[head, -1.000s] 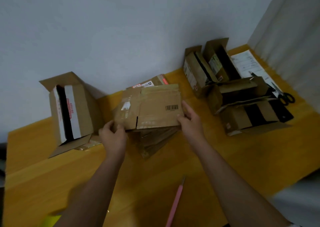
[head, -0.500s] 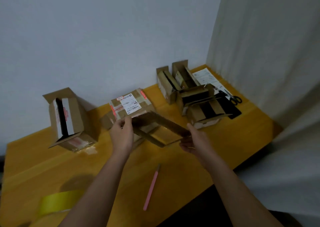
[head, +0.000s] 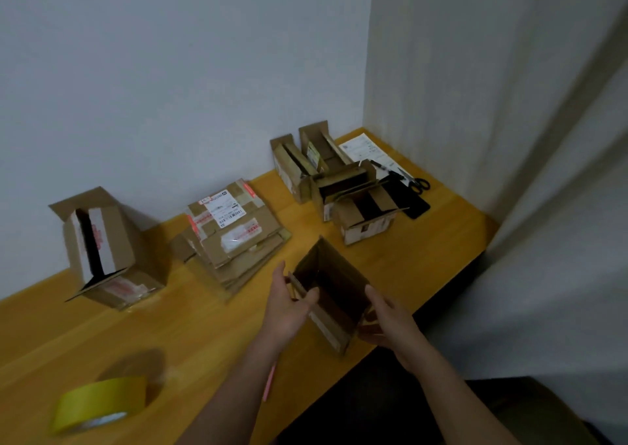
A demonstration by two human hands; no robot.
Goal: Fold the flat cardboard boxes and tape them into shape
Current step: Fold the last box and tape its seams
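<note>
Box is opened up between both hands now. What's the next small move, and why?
Probably fold the flaps at one open end shut. The box is squared into a tube, held by the left hand and right hand, with no flaps closed; the tape roll lies untouched.

**Count on the counter**

I count five opened-up boxes: one in the hands [head: 334,295], one at left [head: 108,251], three at right [head: 339,186]; one flat stack [head: 234,234]; one tape roll [head: 98,405]; one pair of scissors [head: 416,183]; one pink pen [head: 269,383].
</note>
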